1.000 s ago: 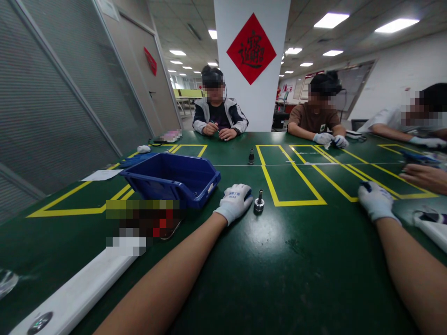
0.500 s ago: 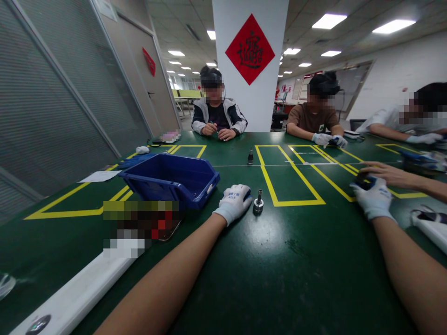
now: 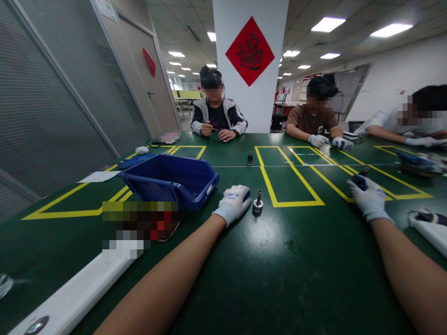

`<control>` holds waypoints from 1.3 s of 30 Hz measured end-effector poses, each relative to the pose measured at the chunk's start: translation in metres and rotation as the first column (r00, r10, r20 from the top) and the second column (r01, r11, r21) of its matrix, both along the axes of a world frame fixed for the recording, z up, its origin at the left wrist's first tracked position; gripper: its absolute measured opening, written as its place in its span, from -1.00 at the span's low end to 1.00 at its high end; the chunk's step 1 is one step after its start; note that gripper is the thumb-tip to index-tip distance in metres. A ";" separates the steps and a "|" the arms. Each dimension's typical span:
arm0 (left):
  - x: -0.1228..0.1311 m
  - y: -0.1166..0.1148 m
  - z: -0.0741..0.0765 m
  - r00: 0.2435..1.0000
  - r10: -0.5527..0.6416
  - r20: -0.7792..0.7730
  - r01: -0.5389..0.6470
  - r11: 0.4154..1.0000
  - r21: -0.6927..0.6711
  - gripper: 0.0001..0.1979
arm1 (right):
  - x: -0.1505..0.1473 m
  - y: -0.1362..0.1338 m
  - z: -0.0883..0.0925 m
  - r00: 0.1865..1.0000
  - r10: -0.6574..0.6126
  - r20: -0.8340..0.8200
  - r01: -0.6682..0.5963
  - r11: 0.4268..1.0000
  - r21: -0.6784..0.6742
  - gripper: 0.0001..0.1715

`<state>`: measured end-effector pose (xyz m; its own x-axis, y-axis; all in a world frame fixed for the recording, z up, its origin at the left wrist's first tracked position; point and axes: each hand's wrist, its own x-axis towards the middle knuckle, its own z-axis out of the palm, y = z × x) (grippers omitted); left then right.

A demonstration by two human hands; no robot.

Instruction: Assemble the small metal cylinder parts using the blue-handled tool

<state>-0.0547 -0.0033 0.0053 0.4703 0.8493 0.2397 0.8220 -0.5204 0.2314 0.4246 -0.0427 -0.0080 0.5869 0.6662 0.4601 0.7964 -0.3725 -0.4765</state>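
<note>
My left hand, in a white glove, rests on the green table with its fingers curled, just left of a small metal part that stands upright with a pin on top. The hand does not hold the part. Out to the right, my gloved right hand is closed around a small dark blue object, held low over the table.
A blue plastic bin stands left of my left hand. A second small metal part stands farther back. Yellow tape rectangles mark the table. Three people sit at the far side and right. A white strip lies near left.
A neighbour's bare hand that reached in beside my right hand has withdrawn. My right hand has shifted slightly left with the dark object. My left hand has not moved.
</note>
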 end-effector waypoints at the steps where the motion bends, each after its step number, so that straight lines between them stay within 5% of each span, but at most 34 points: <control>1: 0.000 0.000 -0.001 1.000 -0.005 0.001 0.005 1.000 0.006 -0.67 | -0.005 0.001 0.002 1.000 0.017 0.008 -0.017 0.999 0.032 -0.42; 8: 0.000 0.000 -0.001 1.000 0.000 0.006 0.000 1.000 0.012 -0.67 | -0.100 0.017 0.011 0.972 0.224 0.072 -0.235 0.939 0.252 -0.09; 14: 0.000 -0.002 0.001 1.000 0.005 0.007 -0.005 1.000 0.002 -0.68 | -0.220 0.012 0.001 0.777 0.630 0.019 -0.602 0.732 0.320 -0.20; 18: 0.000 -0.002 0.000 1.000 0.007 0.010 -0.008 1.000 0.018 -0.68 | -0.265 -0.003 0.003 0.694 0.720 -0.020 -0.671 0.657 0.345 -0.17; 24: 0.004 0.002 -0.001 0.995 0.015 0.099 -0.021 0.998 0.059 -0.66 | -0.276 -0.001 0.003 0.698 0.716 0.009 -0.668 0.646 0.369 -0.13; 34: 0.007 0.005 -0.011 0.966 -0.066 0.249 0.027 0.987 0.160 -0.66 | -0.262 -0.007 0.009 0.655 0.755 0.044 -0.728 0.614 0.304 -0.53; 39: 0.008 0.005 -0.010 0.954 -0.079 0.288 0.016 0.976 0.217 -0.69 | -0.267 -0.010 0.011 0.633 0.770 0.078 -0.749 0.584 0.313 -0.43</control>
